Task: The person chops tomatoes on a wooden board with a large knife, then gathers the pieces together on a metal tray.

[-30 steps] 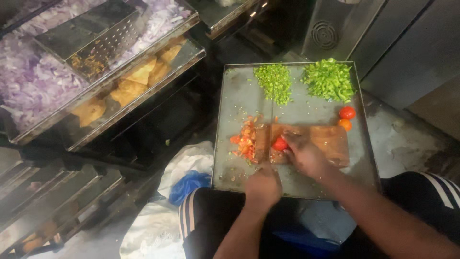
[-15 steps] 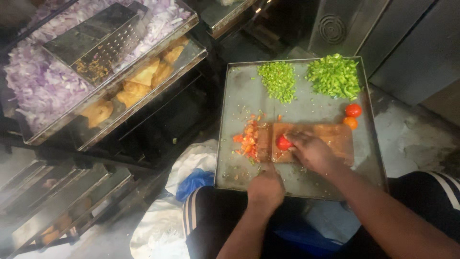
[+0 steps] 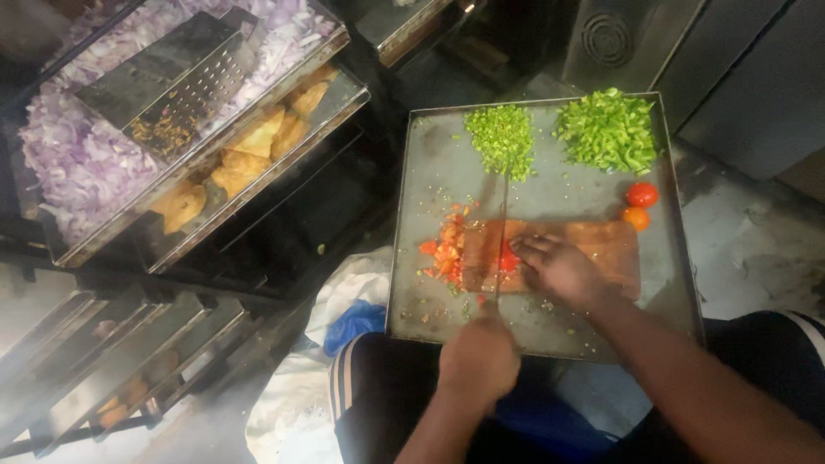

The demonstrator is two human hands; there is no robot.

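Nearest to me, my left hand (image 3: 478, 359) was clenched around the handle of a knife (image 3: 500, 225), and its blade ran away from me across the wooden cutting board (image 3: 593, 249). A little farther and to the right, my right hand (image 3: 560, 268) lay on the board with its fingers (image 3: 531, 249) curled down, pressing a red tomato piece (image 3: 509, 260) just beside the blade. Left of the blade, chopped tomato (image 3: 443, 251) was heaped at the board's left edge. The board rested on a large metal tray (image 3: 430, 172). Two whole small tomatoes (image 3: 640, 204) sat near the board's far right corner. At the far end of the tray were two piles of chopped green vegetable (image 3: 554, 136). Far to the left, a container of chopped purple onion (image 3: 77, 163) carried a metal grater (image 3: 168, 77).
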